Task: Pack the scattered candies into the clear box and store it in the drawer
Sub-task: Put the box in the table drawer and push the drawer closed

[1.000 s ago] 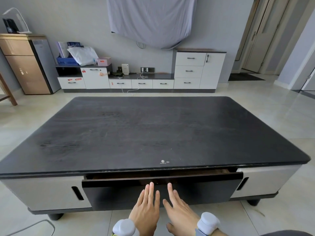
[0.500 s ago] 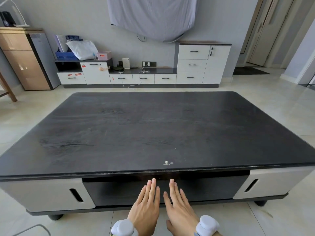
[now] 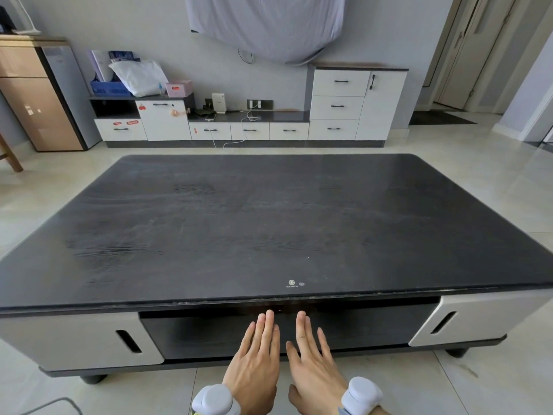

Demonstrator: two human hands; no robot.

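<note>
My left hand (image 3: 254,363) and my right hand (image 3: 314,363) lie flat, side by side, with fingers stretched out wide and holding nothing. The fingertips of both press on the dark front of the drawer (image 3: 287,330), which sits in the middle of the desk (image 3: 269,220), under its black top. The drawer front looks pushed in, level with the white panels on each side. I cannot see inside it, so I cannot tell where the clear box and the candies are. I see a small white mark near the front edge of the top. Each wrist wears a round white band. Far behind stands a low white cabinet (image 3: 248,130) by the wall.
</note>
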